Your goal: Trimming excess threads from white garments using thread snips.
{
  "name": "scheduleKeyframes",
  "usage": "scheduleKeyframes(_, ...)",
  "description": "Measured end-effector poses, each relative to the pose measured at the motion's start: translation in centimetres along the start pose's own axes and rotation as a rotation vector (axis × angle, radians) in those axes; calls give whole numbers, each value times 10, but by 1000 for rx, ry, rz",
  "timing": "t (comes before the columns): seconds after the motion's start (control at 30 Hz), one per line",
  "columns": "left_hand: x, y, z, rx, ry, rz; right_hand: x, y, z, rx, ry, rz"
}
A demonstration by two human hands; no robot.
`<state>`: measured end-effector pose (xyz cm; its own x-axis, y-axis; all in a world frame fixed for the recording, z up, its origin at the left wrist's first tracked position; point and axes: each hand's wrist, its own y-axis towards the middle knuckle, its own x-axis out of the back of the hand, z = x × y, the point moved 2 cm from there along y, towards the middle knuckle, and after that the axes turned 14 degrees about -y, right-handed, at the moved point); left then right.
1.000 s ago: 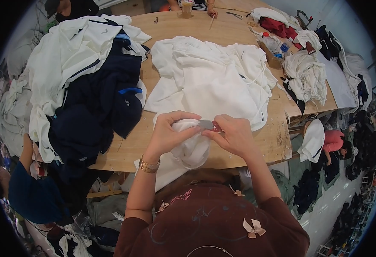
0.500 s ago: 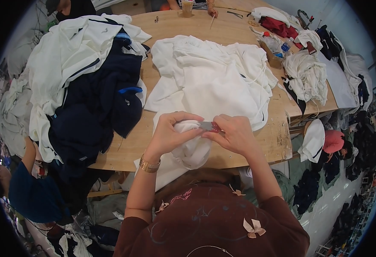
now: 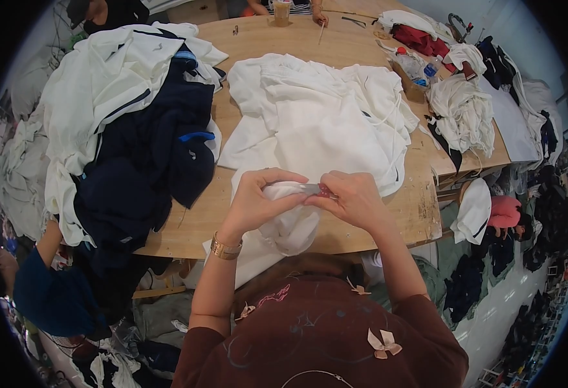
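My left hand (image 3: pixel 261 199) is closed on a folded bit of white garment (image 3: pixel 323 136), pinching it between thumb and fingers. The rest of that garment lies spread over the table in front of me, and some of it hangs below my hands over the near edge. My right hand (image 3: pixel 354 202) grips a small red-handled blade (image 3: pixel 310 189). Its grey metal part meets the pinched cloth at my left fingertips. Whether the tool has one blade or two cannot be made out, as my fingers cover most of it.
White garments (image 3: pixel 112 77) and navy garments (image 3: pixel 148 155) are heaped on the left. On the right stand a box of odds and ends (image 3: pixel 415 77) and a white cloth bundle (image 3: pixel 462 113). A drink cup (image 3: pixel 282 13) sits at the far edge. Other people work around the table.
The grey blade in my right hand has tilted slightly and now looks narrower. My left hand and the white garment hold their place.
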<state>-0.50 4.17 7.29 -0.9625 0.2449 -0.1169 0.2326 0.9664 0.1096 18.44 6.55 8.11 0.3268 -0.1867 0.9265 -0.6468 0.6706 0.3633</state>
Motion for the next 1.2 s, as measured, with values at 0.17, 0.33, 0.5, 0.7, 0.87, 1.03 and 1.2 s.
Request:
scheduleKeyframes(0.17,3,3,2,-9,-6,-15,-22,-11,-10,-495,805,-94)
scheduleKeyframes(0.33,4,3,5,-4,-78,-32,-34,-12,1,-569,1119,-9)
scheduleKeyframes(0.5,9,6,15,-147,22,-12,-45,-13,17,-544,1171,37)
scheduleKeyframes(0.7,19,10,21,-123,-207,-227,-46,-16,13,-592,1167,-5)
scheduleKeyframes(0.87,44,-5,27,-308,50,-644,-41,-15,11,-748,1281,-53)
scheduleKeyframes(1.03,38,-39,38,118,164,-395,-45,-9,3,-1017,1627,-203)
scheduleKeyframes(1.2,3,-67,67,753,163,-16,-56,-5,-6,-1123,1732,-232)
